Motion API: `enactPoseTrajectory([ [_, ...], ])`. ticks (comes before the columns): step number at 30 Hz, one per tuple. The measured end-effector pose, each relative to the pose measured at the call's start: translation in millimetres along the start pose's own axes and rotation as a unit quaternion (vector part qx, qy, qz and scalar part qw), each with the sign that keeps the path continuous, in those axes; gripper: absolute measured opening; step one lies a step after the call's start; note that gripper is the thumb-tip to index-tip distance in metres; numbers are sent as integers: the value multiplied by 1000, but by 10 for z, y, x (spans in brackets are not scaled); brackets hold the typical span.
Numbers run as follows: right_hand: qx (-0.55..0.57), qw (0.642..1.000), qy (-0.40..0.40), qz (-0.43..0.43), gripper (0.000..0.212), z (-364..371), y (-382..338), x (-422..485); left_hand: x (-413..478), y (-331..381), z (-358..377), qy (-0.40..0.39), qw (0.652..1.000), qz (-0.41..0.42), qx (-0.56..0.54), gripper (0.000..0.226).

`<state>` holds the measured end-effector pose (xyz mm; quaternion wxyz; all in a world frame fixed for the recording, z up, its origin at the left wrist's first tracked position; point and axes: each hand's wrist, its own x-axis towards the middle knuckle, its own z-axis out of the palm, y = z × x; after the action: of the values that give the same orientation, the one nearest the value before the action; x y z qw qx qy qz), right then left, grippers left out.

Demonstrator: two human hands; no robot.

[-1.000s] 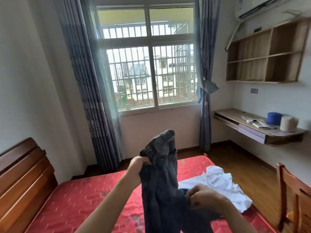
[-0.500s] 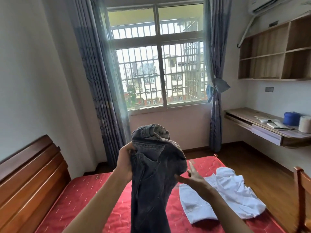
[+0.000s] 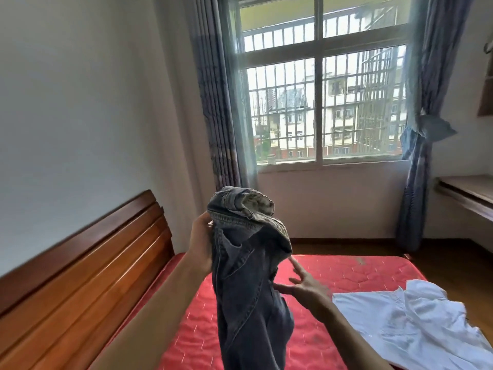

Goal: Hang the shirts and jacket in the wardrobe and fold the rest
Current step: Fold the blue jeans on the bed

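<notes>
Folding the jeans (image 3: 248,276)

The left hand (image 3: 200,244) grips the jeans by the waistband above the mattress (image 3: 346,268); the right hand (image 3: 304,284), fingers spread, touches the denim. Heavy, floppy cloth, probably best held at both waistband corners. A white shirt (image 3: 416,324) lies beyond

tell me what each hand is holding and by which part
The left hand grips the jeans by the waistband, legs hanging down. The right hand holds nothing: its straight fingers only touch the denim lower down.
</notes>
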<state>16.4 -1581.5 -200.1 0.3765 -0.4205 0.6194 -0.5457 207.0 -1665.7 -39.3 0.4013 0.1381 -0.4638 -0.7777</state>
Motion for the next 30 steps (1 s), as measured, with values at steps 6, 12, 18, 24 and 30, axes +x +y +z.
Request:
enactPoseTrajectory([
  [6,-181,963,-10,-197,15,295,-387,159,-185,219,-385,-20,1000,19,-5,46],
  [12,-168,963,73,-197,29,112,-622,365,-402,529,-823,17,988,13,155,62],
  [18,-293,909,155,-251,21,44,-895,295,-576,622,-1151,19,796,9,605,78],
  [24,-287,905,203,-240,19,-49,-1001,206,-614,379,-1331,57,675,182,713,23],
  [30,-284,893,236,-259,64,-375,-1084,-17,-417,302,-1825,206,781,112,579,22],
])
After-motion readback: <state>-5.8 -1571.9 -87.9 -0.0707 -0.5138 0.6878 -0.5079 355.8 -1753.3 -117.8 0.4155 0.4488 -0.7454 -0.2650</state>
